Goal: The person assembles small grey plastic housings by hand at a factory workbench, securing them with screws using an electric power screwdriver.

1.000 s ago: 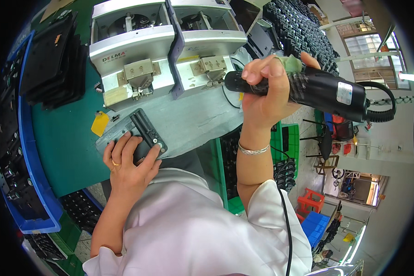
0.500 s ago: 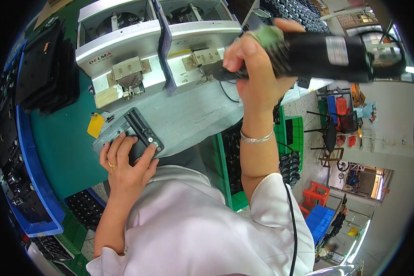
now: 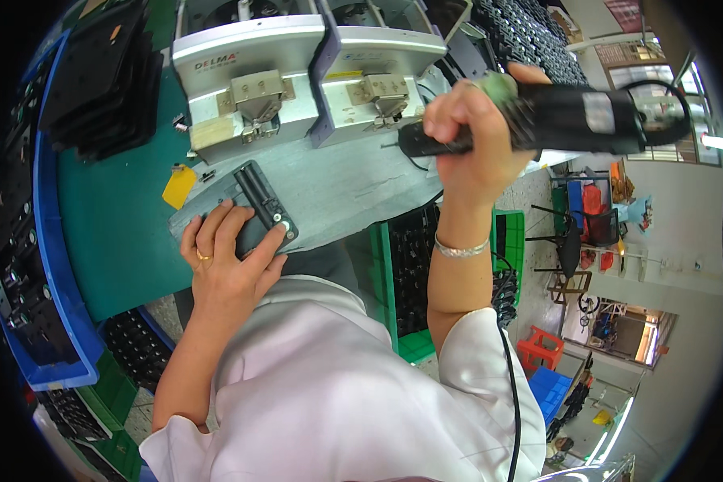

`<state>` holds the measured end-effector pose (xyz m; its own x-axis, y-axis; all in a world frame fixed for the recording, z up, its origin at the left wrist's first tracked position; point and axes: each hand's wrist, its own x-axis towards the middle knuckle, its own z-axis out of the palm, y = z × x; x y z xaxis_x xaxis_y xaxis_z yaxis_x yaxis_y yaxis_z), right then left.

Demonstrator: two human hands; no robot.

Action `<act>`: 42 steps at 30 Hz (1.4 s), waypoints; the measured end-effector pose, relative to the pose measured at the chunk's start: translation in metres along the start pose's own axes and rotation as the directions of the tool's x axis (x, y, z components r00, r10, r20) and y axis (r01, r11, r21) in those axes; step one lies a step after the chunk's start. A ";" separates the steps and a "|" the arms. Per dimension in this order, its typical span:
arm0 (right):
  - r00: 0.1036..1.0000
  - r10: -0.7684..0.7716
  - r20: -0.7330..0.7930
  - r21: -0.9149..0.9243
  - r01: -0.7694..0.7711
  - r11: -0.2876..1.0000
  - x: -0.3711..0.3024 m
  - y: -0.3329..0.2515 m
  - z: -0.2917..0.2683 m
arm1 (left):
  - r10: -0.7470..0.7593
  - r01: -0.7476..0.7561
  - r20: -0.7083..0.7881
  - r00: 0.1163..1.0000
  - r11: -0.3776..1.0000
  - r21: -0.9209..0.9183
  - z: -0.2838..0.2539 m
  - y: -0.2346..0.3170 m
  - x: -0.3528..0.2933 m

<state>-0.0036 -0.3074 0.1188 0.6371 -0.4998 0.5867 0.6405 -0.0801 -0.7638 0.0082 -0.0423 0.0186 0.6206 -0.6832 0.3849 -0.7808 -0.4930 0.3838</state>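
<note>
Up close in front of me, a person (image 3: 241, 329) wears a loose white top (image 3: 345, 394), its smooth fabric softly creased across the front, with short, wide sleeves (image 3: 475, 345). A slim gold-coloured ring (image 3: 204, 257) circles one finger of the left hand (image 3: 231, 269); a silver-coloured bangle (image 3: 461, 251) with a textured surface sits at the right wrist (image 3: 463, 233). Dark grey cloth (image 3: 329, 261) shows beyond the hem.

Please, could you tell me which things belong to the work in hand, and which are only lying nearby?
In the work:
- black corded tool, held in the right hand
- dark ridged part, under the left hand

Apparently just nearby, untouched:
- yellow piece
- stack of black panels
- red stool in the background
</note>
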 end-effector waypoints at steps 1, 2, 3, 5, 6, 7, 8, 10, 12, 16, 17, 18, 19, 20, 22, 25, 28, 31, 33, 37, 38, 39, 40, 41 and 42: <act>1.000 -0.013 0.019 0.000 0.013 1.000 -0.004 -0.004 0.000 | -0.007 0.008 0.008 1.000 1.000 -0.030 -0.001 0.000 0.001; 1.000 0.008 0.025 0.066 -0.010 0.998 -0.009 -0.006 0.003 | -0.015 0.016 0.018 1.000 0.998 -0.056 -0.002 -0.001 0.001; 0.999 0.030 0.031 0.133 -0.033 0.991 -0.015 -0.009 0.007 | -0.030 0.031 0.024 0.999 0.998 -0.046 -0.005 -0.001 0.002; 0.994 0.103 0.029 0.171 -0.106 0.979 -0.024 -0.018 0.019 | -0.061 0.066 0.043 0.997 0.991 -0.119 -0.010 0.001 0.005; 0.991 0.113 0.066 0.231 -0.125 0.965 -0.028 -0.017 0.021 | -0.067 0.073 0.046 0.997 0.989 -0.130 -0.011 0.001 0.006; 0.987 0.121 0.104 0.290 -0.146 0.946 -0.032 -0.016 0.024 | -0.083 0.089 0.051 0.995 0.989 -0.118 -0.012 0.001 0.008; 0.985 0.129 0.110 0.305 -0.157 0.939 -0.036 -0.016 0.028 | -0.087 0.090 0.025 0.996 0.982 -0.169 -0.012 0.002 0.010; 0.982 0.187 0.030 0.417 -0.182 0.891 -0.044 -0.016 0.036 | -0.112 0.101 -0.026 0.993 0.958 -0.268 -0.013 0.005 0.016; 0.978 0.209 0.025 0.444 -0.198 0.874 -0.051 -0.011 0.039 | -0.152 0.125 -0.053 0.987 0.930 -0.347 -0.013 0.008 0.022; 0.971 0.237 0.021 0.460 -0.220 0.860 -0.061 -0.004 0.046 | -0.183 0.115 -0.141 0.973 0.914 -0.388 -0.012 0.012 0.026; 0.971 0.236 0.023 0.456 -0.221 0.862 -0.063 -0.004 0.048 | -0.175 0.106 -0.168 0.970 0.929 -0.354 -0.011 0.012 0.025; 0.970 0.242 0.022 0.458 -0.225 0.860 -0.066 -0.003 0.050 | -0.178 0.109 -0.168 0.970 0.929 -0.354 -0.010 0.011 0.024; 0.969 0.244 0.022 0.457 -0.227 0.860 -0.067 -0.003 0.052 | -0.174 0.104 -0.187 0.967 0.938 -0.332 -0.008 0.011 0.024; 0.968 0.248 0.022 0.449 -0.231 0.863 -0.068 -0.004 0.055 | -0.169 0.099 -0.207 0.964 0.946 -0.308 -0.008 0.011 0.023; 0.967 0.254 0.022 0.440 -0.237 0.866 -0.069 -0.003 0.057 | -0.174 0.111 -0.194 0.966 0.949 -0.296 -0.008 0.010 0.023; 0.967 0.251 0.043 0.442 -0.244 0.863 -0.069 -0.002 0.058 | -0.172 0.115 -0.182 0.968 0.951 -0.287 -0.008 0.010 0.024; 0.962 0.273 0.027 0.460 -0.255 0.851 -0.072 -0.002 0.061 | -0.174 0.118 -0.161 0.972 0.945 -0.305 -0.007 0.011 0.024; 0.968 0.245 0.056 0.462 -0.243 0.853 -0.074 -0.004 0.059 | -0.186 0.143 -0.131 0.974 0.948 -0.284 -0.010 0.009 0.020; 0.972 0.233 0.024 0.440 -0.220 0.871 -0.073 -0.007 0.058 | -0.202 0.169 -0.114 0.973 0.953 -0.251 -0.015 0.000 0.010; 0.966 0.255 0.037 0.384 -0.250 0.889 -0.078 0.003 0.059 | -0.235 0.210 -0.130 0.963 0.960 -0.185 -0.021 -0.018 -0.024; 0.965 0.261 0.040 0.386 -0.256 0.887 -0.080 0.005 0.063 | -0.170 0.140 -0.140 0.975 0.969 -0.202 -0.017 -0.019 -0.030; 0.959 0.274 0.065 0.351 -0.279 0.894 -0.083 0.007 0.070 | -0.104 0.070 -0.151 0.983 0.973 -0.219 -0.015 -0.020 -0.033; 0.953 0.288 0.091 0.315 -0.302 0.900 -0.086 0.009 0.077 | -0.070 0.038 -0.174 0.982 0.983 -0.182 -0.014 -0.016 -0.034; 0.952 0.292 0.095 0.315 -0.308 0.898 -0.089 0.012 0.080 | -0.077 0.045 -0.174 0.982 0.982 -0.183 -0.013 -0.017 -0.035; 0.952 0.281 0.121 0.271 -0.304 0.913 -0.093 0.015 0.082 | -0.013 -0.013 -0.168 0.986 0.988 -0.154 -0.011 -0.018 -0.037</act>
<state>-0.0178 -0.1918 0.0746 0.8385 -0.3944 0.3760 0.5072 0.3125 -0.8032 0.0001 -0.0028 0.0065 0.6340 -0.5765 0.5154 -0.7685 -0.3950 0.5034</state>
